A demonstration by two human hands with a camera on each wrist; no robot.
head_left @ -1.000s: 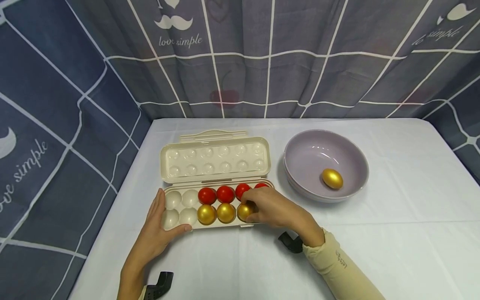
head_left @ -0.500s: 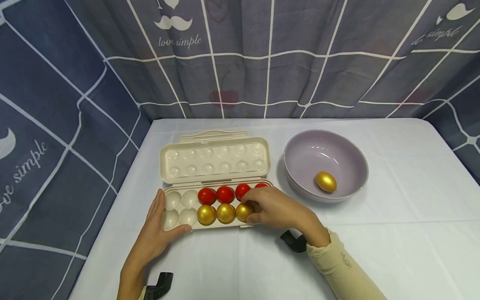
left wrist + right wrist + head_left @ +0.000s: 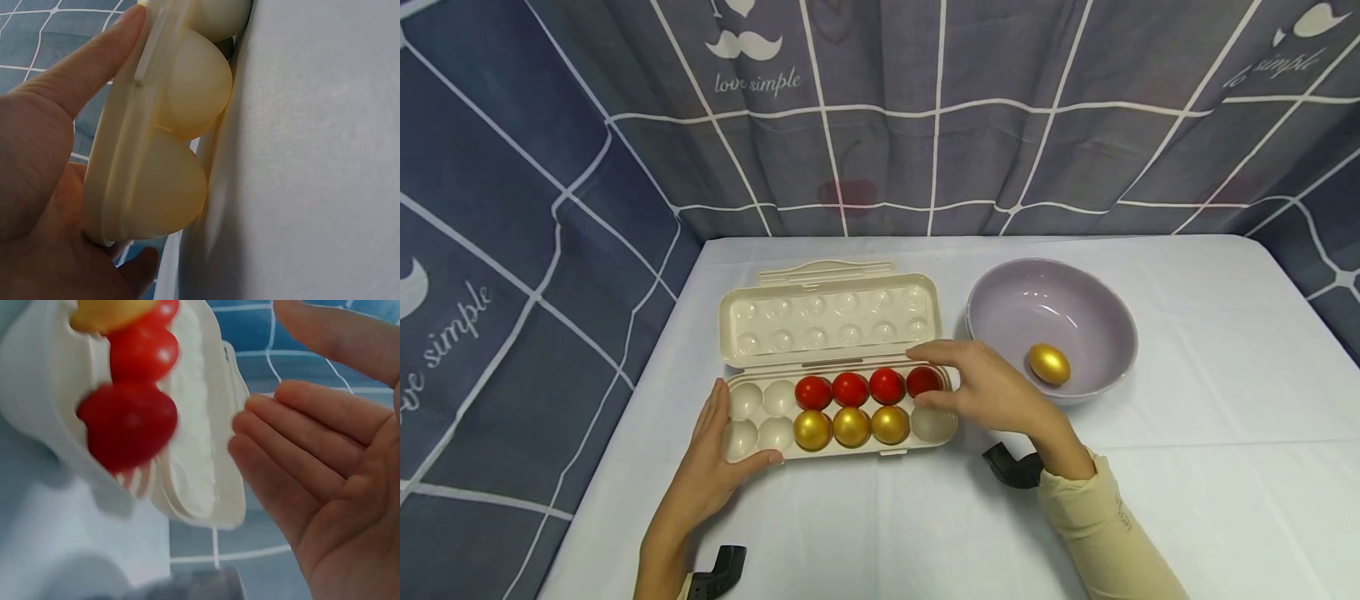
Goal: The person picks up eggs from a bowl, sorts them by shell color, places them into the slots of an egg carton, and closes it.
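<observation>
A cream egg carton lies with its lid folded back. Its rear row bears several red eggs; three gold eggs sit in the front row. My left hand rests at the carton's left end, fingers straight along the side, thumb along the front edge; the left wrist view shows the thumb against the rim. Over the carton's right end hovers my right hand, thumb and fingers apart with nothing between them. The right wrist view shows its palm beside the rightmost red egg.
Right of the carton stands a lilac bowl with one gold egg in it. The table has a white cloth. Behind and to the left hangs a dark grid-patterned curtain.
My right hand has let go of the third gold egg, leaving it in its cup, and moved right toward the bowl. The gold egg in the bowl has rolled left. My left hand has stayed put.
</observation>
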